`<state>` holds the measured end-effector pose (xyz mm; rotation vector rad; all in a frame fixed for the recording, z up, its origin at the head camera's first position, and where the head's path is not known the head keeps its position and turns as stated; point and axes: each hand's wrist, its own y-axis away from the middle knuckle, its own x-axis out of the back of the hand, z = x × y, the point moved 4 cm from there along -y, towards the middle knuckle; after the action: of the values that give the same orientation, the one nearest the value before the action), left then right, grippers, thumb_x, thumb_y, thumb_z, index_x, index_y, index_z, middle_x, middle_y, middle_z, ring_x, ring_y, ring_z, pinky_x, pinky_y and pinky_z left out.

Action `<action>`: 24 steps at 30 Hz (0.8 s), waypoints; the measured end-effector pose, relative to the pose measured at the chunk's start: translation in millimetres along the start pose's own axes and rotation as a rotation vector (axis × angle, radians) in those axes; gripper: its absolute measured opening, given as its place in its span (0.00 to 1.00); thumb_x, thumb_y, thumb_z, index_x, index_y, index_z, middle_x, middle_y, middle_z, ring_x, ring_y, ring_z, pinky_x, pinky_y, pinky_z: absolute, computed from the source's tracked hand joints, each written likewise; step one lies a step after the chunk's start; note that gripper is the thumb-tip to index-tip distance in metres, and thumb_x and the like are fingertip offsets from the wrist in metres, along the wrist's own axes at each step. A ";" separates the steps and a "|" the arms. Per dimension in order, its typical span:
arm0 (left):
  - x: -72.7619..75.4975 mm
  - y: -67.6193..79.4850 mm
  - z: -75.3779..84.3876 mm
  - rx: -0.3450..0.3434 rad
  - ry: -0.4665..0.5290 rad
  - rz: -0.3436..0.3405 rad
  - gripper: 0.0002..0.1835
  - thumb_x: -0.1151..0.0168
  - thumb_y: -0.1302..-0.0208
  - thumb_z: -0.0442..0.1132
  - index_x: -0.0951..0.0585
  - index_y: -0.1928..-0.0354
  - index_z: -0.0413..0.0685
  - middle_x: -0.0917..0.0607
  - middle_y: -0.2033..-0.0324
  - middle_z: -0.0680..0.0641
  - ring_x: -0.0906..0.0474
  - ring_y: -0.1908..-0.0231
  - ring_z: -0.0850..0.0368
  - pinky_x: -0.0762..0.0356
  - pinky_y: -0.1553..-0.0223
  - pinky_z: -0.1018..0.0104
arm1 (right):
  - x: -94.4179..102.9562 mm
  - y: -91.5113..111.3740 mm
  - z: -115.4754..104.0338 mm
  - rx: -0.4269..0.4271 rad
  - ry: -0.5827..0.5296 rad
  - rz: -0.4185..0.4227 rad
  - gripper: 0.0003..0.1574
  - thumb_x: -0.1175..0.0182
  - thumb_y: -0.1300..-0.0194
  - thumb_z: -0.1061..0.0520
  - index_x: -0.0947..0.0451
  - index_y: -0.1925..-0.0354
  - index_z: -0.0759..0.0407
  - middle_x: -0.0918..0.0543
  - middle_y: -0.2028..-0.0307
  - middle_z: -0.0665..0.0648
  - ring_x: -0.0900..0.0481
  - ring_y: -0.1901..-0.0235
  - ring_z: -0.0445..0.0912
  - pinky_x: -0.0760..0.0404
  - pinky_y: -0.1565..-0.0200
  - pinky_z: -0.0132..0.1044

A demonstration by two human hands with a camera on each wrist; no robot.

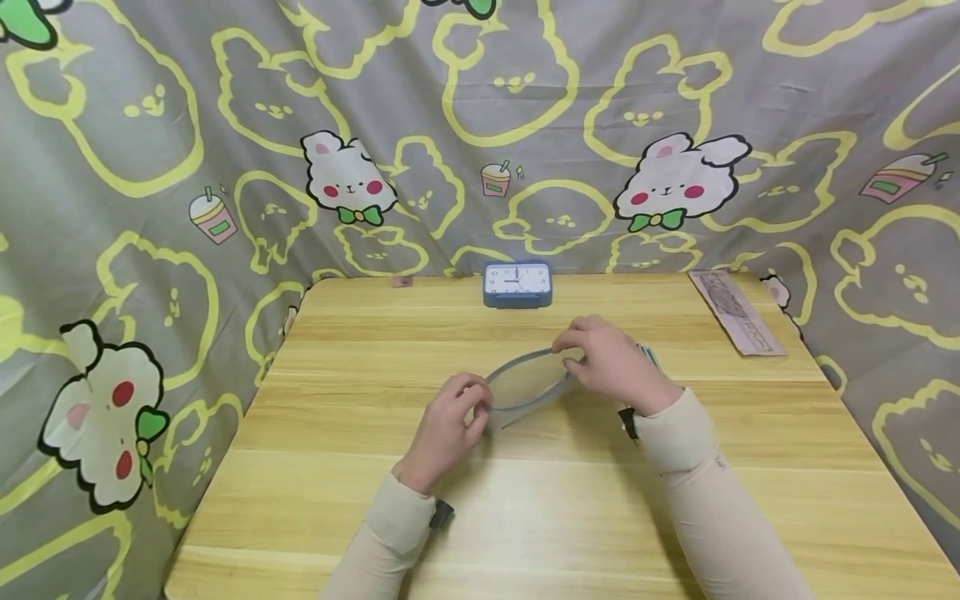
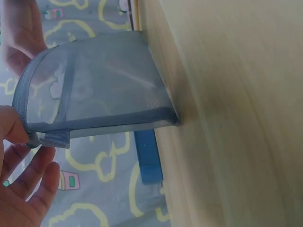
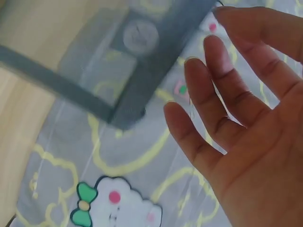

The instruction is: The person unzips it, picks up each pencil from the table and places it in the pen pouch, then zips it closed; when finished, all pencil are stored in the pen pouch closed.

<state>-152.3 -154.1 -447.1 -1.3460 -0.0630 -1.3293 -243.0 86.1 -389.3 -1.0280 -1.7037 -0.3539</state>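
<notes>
A see-through mesh pouch (image 1: 522,406) with grey-blue edging stands upright on the table, its mouth spread into an oval. At the left end, my left hand (image 1: 450,421) pinches the rim between thumb and fingers, beside a small fabric tab (image 2: 56,139). My right hand (image 1: 615,362) grips the opposite end of the rim with thumb and index finger. In the right wrist view its other fingers (image 3: 203,90) are spread away from the pouch. The lower corner of the mesh (image 2: 156,111) meets the tabletop. A pale thin streak shows through the mesh; what it is I cannot tell.
A blue alarm clock (image 1: 517,285) stands at the table's back edge. To the right lies a flat pinkish patterned strip (image 1: 737,315). A striped item (image 1: 649,357) is mostly hidden behind my right hand. A small pinkish piece (image 1: 402,282) lies at the back left. Patterned curtains surround the table.
</notes>
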 end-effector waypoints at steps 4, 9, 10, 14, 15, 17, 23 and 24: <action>-2.5 -2.7 0.3 0.026 -0.008 -0.006 0.12 0.34 0.44 0.22 0.19 0.65 0.46 0.16 0.53 0.44 0.15 0.58 0.51 0.13 0.61 0.66 | 24.3 23.8 22.2 -0.105 -0.054 0.076 0.12 0.32 0.32 0.62 0.12 0.50 0.59 0.13 0.52 0.60 0.17 0.48 0.58 0.18 0.44 0.60; -2.9 -2.5 -1.7 0.051 -0.042 0.013 0.11 0.35 0.44 0.24 0.19 0.65 0.47 0.16 0.52 0.43 0.19 0.68 0.55 0.23 0.74 0.72 | 48.0 67.8 60.9 -0.215 -0.058 0.222 0.13 0.33 0.29 0.60 0.13 0.49 0.62 0.12 0.52 0.65 0.16 0.50 0.62 0.20 0.48 0.63; -2.8 -1.6 -2.6 0.055 -0.047 0.014 0.10 0.35 0.44 0.24 0.19 0.65 0.47 0.16 0.52 0.43 0.21 0.70 0.55 0.27 0.76 0.73 | 49.9 76.4 69.1 -0.237 -0.050 0.247 0.12 0.33 0.29 0.60 0.14 0.49 0.63 0.12 0.52 0.66 0.16 0.51 0.62 0.20 0.50 0.63; -2.8 5.1 -7.0 0.082 -0.046 0.016 0.10 0.34 0.45 0.28 0.19 0.63 0.48 0.16 0.53 0.45 0.20 0.69 0.55 0.32 0.77 0.73 | 46.1 103.6 99.5 -0.324 -0.034 0.296 0.12 0.34 0.29 0.60 0.14 0.51 0.66 0.12 0.57 0.67 0.16 0.55 0.62 0.20 0.55 0.61; -3.0 7.2 -7.7 0.086 -0.042 0.017 0.10 0.33 0.46 0.29 0.19 0.62 0.47 0.16 0.53 0.45 0.19 0.68 0.54 0.30 0.76 0.72 | 43.1 108.4 105.6 -0.343 -0.035 0.293 0.12 0.34 0.29 0.60 0.15 0.51 0.66 0.12 0.58 0.67 0.16 0.56 0.62 0.20 0.55 0.60; -3.8 10.7 -8.7 0.087 -0.032 0.020 0.11 0.33 0.45 0.30 0.18 0.60 0.47 0.16 0.52 0.44 0.17 0.64 0.52 0.25 0.73 0.70 | 36.0 116.2 115.7 -0.378 -0.048 0.273 0.12 0.35 0.28 0.59 0.15 0.51 0.66 0.12 0.58 0.67 0.16 0.56 0.62 0.20 0.55 0.61; -1.1 13.8 -10.7 0.049 -0.025 0.049 0.10 0.32 0.43 0.27 0.16 0.60 0.47 0.17 0.53 0.41 0.15 0.56 0.46 0.16 0.69 0.62 | 14.4 124.5 124.8 -0.434 -0.072 0.222 0.13 0.38 0.25 0.57 0.15 0.51 0.65 0.12 0.57 0.66 0.15 0.55 0.63 0.19 0.52 0.64; -0.5 13.3 -11.1 0.043 -0.025 0.054 0.11 0.32 0.43 0.26 0.16 0.61 0.47 0.17 0.53 0.41 0.15 0.56 0.46 0.15 0.68 0.61 | 12.0 124.3 123.7 -0.438 -0.074 0.218 0.14 0.38 0.25 0.57 0.15 0.50 0.65 0.12 0.57 0.66 0.15 0.55 0.63 0.19 0.52 0.64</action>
<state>-150.1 -165.7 -459.6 -1.3192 -0.0719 -1.2589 -225.8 247.2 -457.6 -1.5487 -1.5933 -0.5677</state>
